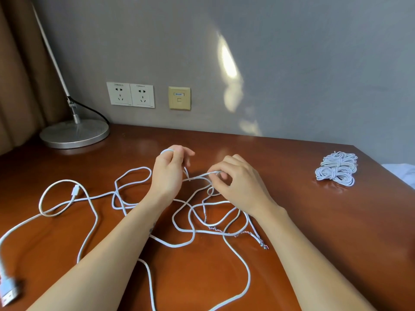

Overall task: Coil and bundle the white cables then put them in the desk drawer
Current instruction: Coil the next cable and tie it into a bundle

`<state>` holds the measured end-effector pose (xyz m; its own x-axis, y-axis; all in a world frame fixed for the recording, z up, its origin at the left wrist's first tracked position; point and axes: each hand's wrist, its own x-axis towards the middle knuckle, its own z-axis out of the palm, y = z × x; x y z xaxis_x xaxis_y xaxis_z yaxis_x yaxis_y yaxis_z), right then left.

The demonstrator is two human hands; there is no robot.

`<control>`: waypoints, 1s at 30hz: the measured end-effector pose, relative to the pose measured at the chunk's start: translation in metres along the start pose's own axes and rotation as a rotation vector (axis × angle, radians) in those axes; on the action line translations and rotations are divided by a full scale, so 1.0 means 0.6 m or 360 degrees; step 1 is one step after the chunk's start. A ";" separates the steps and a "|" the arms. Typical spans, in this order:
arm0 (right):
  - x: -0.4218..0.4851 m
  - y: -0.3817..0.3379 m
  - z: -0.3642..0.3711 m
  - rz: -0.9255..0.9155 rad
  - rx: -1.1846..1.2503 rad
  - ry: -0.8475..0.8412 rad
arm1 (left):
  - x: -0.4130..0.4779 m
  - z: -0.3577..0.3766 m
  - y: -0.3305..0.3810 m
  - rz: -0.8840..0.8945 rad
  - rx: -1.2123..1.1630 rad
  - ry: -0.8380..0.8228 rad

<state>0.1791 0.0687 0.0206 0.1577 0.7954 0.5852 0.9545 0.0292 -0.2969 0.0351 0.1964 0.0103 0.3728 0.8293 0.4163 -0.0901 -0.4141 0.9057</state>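
Observation:
Loose white cables sprawl in tangled loops over the brown desk. My left hand holds a cable, with one turn wrapped over its index finger near the top. My right hand pinches the same strand a little to the right, and the cable runs taut between the two hands. Frayed cable ends with coloured wires lie at the front right of the tangle. A USB plug lies at the far left front edge. Several coiled white bundles sit together at the back right.
A silver lamp base with a black cord stands at the back left beside a brown curtain. Two wall sockets and a beige data port are on the grey wall. The desk's right edge drops off past the bundles.

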 end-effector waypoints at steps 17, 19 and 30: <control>-0.002 0.006 0.009 0.0211 0.0118 0.0215 | -0.012 0.005 -0.005 0.0341 0.0589 -0.0087; -0.001 0.012 0.006 0.0161 0.0163 0.0170 | -0.015 0.005 -0.004 0.0331 0.0595 -0.0123; -0.006 0.019 -0.006 0.0276 -0.0009 0.0495 | -0.023 0.007 0.006 0.0311 0.0643 -0.0368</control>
<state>0.1905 0.0642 0.0175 0.3861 0.5660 0.7284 0.9080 -0.0942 -0.4082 0.0338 0.1821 0.0073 0.5838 0.6358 0.5050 0.1690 -0.7035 0.6903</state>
